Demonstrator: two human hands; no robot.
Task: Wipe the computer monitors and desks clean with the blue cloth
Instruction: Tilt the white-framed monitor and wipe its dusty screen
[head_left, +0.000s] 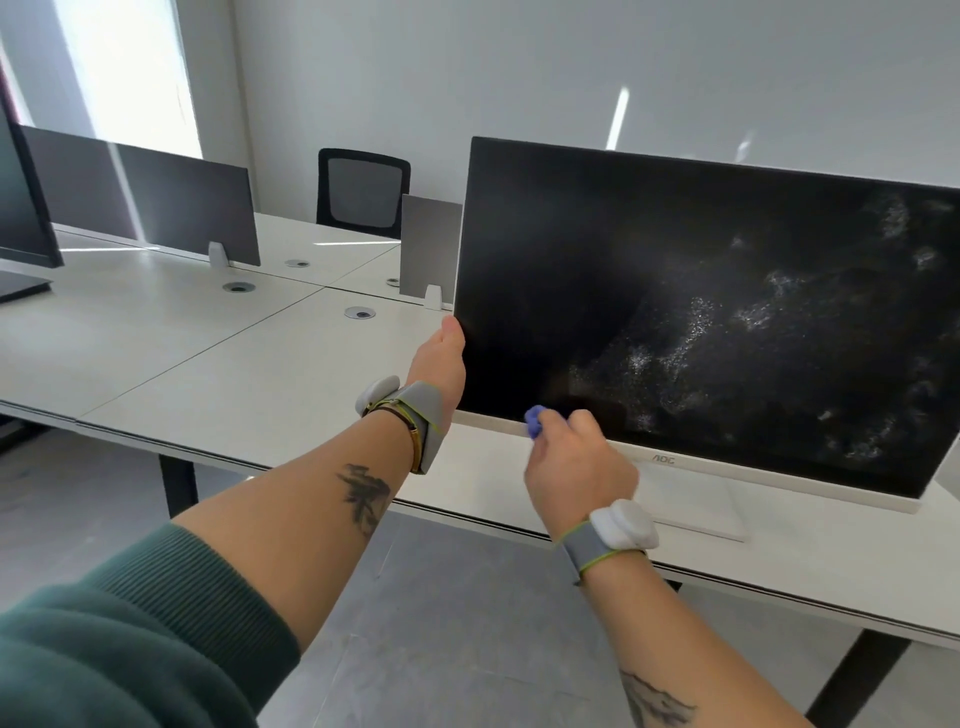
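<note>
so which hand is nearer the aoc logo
Right. The right hand, gripping the cloth, is just left of the logo; the left hand holds the monitor by its left edge, farther.

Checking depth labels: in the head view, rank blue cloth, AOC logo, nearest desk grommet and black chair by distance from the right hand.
1. blue cloth, gripped in the right hand itself.
2. AOC logo, just to the right.
3. desk grommet, farther back on the left.
4. black chair, farthest, back left.
</note>
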